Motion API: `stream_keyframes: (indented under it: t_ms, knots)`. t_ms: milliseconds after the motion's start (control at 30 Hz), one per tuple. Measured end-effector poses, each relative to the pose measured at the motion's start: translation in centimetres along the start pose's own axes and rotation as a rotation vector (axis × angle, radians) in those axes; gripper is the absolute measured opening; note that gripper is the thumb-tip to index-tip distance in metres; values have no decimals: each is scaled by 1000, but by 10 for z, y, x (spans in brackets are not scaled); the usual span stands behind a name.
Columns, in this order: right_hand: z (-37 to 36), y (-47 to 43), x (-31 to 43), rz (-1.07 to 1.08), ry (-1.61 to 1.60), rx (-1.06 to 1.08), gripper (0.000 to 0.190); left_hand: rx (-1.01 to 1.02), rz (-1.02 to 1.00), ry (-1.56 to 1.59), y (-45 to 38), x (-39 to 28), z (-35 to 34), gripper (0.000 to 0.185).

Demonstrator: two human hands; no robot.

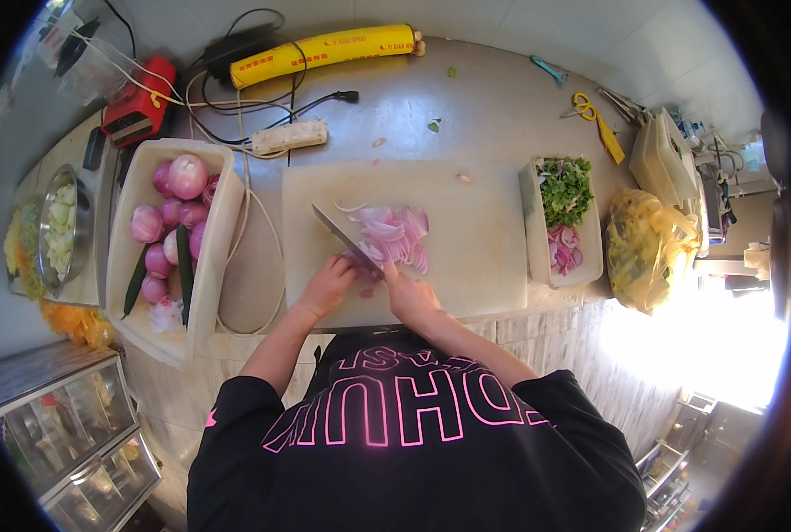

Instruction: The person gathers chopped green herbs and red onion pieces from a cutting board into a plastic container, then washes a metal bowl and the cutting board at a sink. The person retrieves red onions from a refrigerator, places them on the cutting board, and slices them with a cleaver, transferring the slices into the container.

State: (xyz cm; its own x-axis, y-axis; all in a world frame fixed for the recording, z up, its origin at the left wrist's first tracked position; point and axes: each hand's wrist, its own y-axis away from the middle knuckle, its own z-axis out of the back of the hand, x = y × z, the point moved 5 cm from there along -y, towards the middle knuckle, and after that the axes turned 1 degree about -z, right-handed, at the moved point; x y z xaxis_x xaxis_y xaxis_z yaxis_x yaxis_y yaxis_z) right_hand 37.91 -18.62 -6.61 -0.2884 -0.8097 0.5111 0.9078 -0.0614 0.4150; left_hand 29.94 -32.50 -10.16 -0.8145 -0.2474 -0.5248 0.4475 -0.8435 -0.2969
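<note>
My right hand [412, 299] grips a kitchen knife [343, 234], its blade slanting up and left over a white cutting board [478, 266]. Beside the blade, my left hand [327, 286] rests its bent fingers on a piece of red onion [363, 271], partly hidden by hand and blade. Sliced red onion [399, 234] lies in a heap just right of the knife. On the left, a white plastic tub [228, 193] holds peeled red onions [188, 176] and dark green cucumbers or similar vegetables [184, 266]. To the right, a smaller container [530, 229] holds chopped green herbs [564, 193] and onion slices [564, 249].
A power strip [289, 137] with cables lies behind the tub, near a yellow roll of wrap [322, 53]. Yellow scissors [598, 126] lie at the back right. A knotted plastic bag [649, 253] stands right of the herb container. A metal bowl [83, 233] sits far left.
</note>
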Motion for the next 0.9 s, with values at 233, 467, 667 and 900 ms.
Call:
stream_keyframes:
  t_ms: [233, 467, 667, 900]
  knots:
    - [10, 2, 3, 6, 31, -39, 24, 8, -3, -5, -6, 5, -15, 23]
    - [24, 9, 17, 14, 59, -9, 25, -44, -15, -15, -1, 5, -21, 28]
    - [19, 2, 13, 7, 57, 20, 27, -70, 37, 28, -7, 2, -19, 26]
    - [12, 0, 4, -38, 0, 42, 25, -189, 62, 45, -3, 7, -25, 28]
